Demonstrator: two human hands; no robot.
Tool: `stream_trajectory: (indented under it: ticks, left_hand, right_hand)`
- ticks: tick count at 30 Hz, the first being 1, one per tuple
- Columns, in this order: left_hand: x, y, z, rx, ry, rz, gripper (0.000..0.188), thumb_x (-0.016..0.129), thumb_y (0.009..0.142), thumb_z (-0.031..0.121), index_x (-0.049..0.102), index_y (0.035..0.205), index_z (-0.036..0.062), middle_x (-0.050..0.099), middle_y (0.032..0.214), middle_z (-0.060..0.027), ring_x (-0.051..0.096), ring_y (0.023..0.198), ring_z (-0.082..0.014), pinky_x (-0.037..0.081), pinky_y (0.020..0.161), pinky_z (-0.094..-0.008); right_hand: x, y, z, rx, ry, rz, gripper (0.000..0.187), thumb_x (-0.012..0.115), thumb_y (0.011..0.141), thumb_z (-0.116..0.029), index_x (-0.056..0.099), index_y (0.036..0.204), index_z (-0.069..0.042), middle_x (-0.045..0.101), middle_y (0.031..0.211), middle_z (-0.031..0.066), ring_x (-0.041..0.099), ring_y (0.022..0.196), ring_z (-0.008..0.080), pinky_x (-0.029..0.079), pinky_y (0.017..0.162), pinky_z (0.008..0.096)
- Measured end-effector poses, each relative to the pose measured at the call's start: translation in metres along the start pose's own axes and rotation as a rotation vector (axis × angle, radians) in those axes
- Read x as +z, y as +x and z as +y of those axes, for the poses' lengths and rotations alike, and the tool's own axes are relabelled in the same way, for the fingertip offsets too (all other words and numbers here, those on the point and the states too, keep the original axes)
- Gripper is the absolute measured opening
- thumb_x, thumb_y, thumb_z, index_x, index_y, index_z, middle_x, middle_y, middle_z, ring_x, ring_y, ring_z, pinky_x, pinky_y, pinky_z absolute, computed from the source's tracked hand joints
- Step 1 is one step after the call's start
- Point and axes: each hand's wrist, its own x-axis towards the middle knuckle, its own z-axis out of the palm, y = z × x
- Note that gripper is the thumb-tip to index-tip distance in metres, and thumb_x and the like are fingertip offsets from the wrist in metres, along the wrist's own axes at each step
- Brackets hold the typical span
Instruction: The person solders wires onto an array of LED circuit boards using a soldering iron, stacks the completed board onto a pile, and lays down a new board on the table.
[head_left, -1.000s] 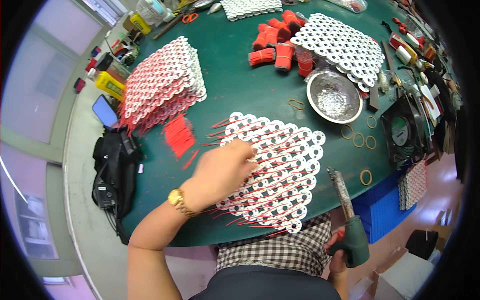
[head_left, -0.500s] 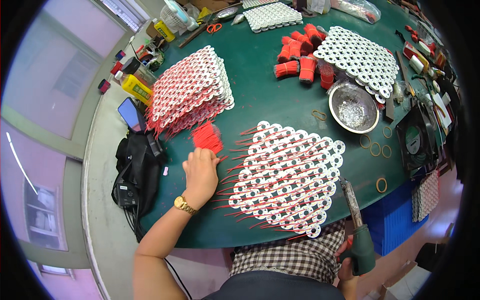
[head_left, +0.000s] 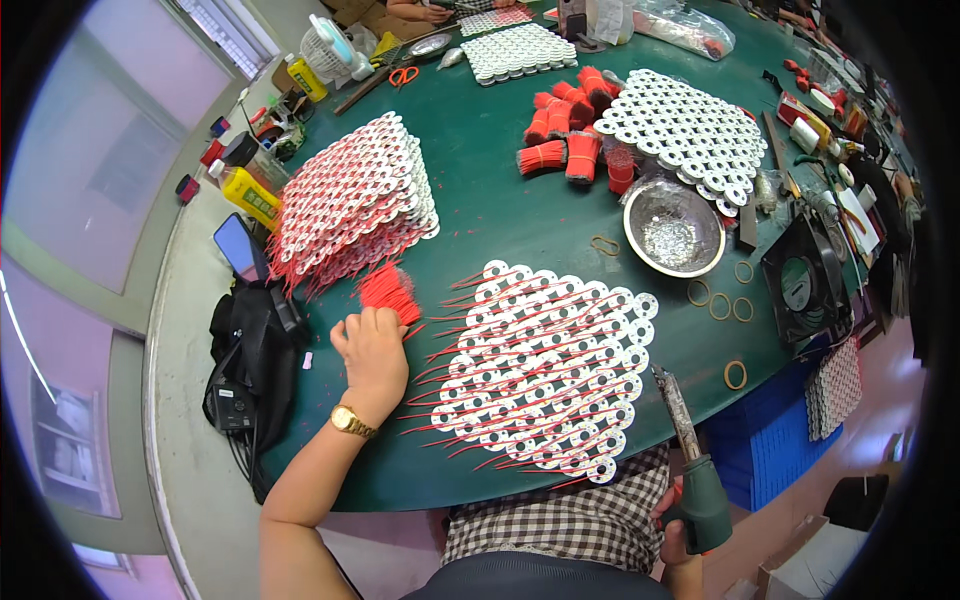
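My left hand, with a gold watch at the wrist, is pinched shut at the near edge of a loose pile of red wires. A short red wire sticks out at its fingertips. In my right hand, low at the table's front edge, is a soldering iron with a dark green handle. Its stained metal barrel points up toward the right edge of a panel of round white circuit boards. Red wires lie in rows across this panel, and their ends stick out past its left edge.
A stack of wired panels stands at the left, beside a yellow bottle and black bag. Right of centre are red wire bundles, bare panels, a metal bowl, rubber bands and a black fan.
My view has shifted, so the table's things sit further left. Another person's hands now show at the far edge. Both my hands keep nearly the same place and grip.
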Motion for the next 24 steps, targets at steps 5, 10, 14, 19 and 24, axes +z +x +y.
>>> stream_trajectory:
  ticks: [5, 10, 14, 19, 24]
  left_hand:
    - [-0.002, -0.004, 0.007, 0.044, 0.06, 0.118, 0.016, 0.065, 0.085, 0.009, 0.06, 0.1, 0.0089, 0.054, 0.093, -0.0067, 0.05, 0.094, -0.0279, 0.033, 0.095, -0.0474]
    - [-0.007, 0.003, 0.007, -0.001, -0.045, 0.207, 0.011, 0.067, 0.082, 0.01, 0.066, 0.093, 0.0126, 0.055, 0.1, -0.0058, 0.052, 0.099, -0.0276, 0.035, 0.092, -0.046]
    - [-0.029, 0.025, 0.011, 0.014, -0.499, 0.228, 0.009, 0.068, 0.086, 0.006, 0.069, 0.095, 0.0049, 0.062, 0.092, -0.0077, 0.059, 0.08, -0.0217, 0.046, 0.07, -0.0334]
    - [-0.056, 0.045, 0.085, 0.173, -0.842, 0.044, 0.011, 0.072, 0.085, 0.003, 0.07, 0.094, -0.0032, 0.068, 0.082, -0.0079, 0.061, 0.072, -0.011, 0.049, 0.067, -0.0236]
    - [-0.058, 0.058, 0.154, 0.455, -0.893, -0.063, 0.005, 0.072, 0.081, 0.004, 0.068, 0.08, 0.0037, 0.065, 0.072, -0.0084, 0.058, 0.062, -0.0224, 0.044, 0.064, -0.0335]
  right_hand:
    - [0.009, 0.007, -0.016, -0.011, 0.046, 0.053, 0.084, 0.061, 0.082, -0.068, 0.044, 0.132, -0.003, 0.052, 0.08, 0.0038, 0.052, 0.065, 0.01, 0.04, 0.056, 0.0233]
    - [-0.012, 0.0, 0.042, -0.118, 0.02, 0.143, 0.079, 0.064, 0.084, -0.061, 0.046, 0.131, -0.001, 0.054, 0.081, 0.0046, 0.053, 0.065, 0.0109, 0.043, 0.058, 0.024]
    - [-0.009, 0.022, -0.012, -0.266, -0.173, -0.013, 0.054, 0.069, 0.082, -0.04, 0.055, 0.116, -0.001, 0.06, 0.078, 0.0055, 0.059, 0.065, 0.0152, 0.047, 0.058, 0.0273]
    - [0.001, 0.051, -0.041, -0.195, -0.282, -0.069, 0.017, 0.067, 0.072, -0.01, 0.064, 0.088, -0.006, 0.065, 0.074, 0.0063, 0.066, 0.063, 0.021, 0.052, 0.058, 0.0317]
    - [0.008, 0.06, -0.052, -0.151, 0.02, -0.051, 0.016, 0.067, 0.076, -0.009, 0.063, 0.09, -0.002, 0.064, 0.074, 0.0074, 0.065, 0.064, 0.02, 0.053, 0.059, 0.03]
